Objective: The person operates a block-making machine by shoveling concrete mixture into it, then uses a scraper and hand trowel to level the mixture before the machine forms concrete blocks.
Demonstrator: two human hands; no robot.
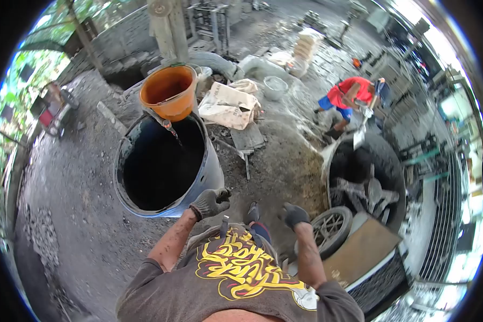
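My left hand (pixel 209 203), in a dark-palmed knit work glove, is beside the near rim of a large blue drum (pixel 213 170). Its fingers are curled in and nothing shows in them. The drum's inside is dark. An orange bucket (pixel 178 104) rests at the drum's far rim, with a short dark-tipped tool (pixel 169 126) hanging by it. My right hand (pixel 295 215), also gloved, hangs above the ground left of a spoked wheel with a tyre (pixel 331 228). It is smeared, so its fingers cannot be made out.
A co-worker (pixel 354 95) in red bends over a round pit (pixel 394 155) at right, holding a long-handled tool. Paper sacks (pixel 228 104) and a clear basin (pixel 275 87) lie beyond the drum. A brown board (pixel 359 252) leans near the wheel. Rubble (pixel 40 236) lies at left.
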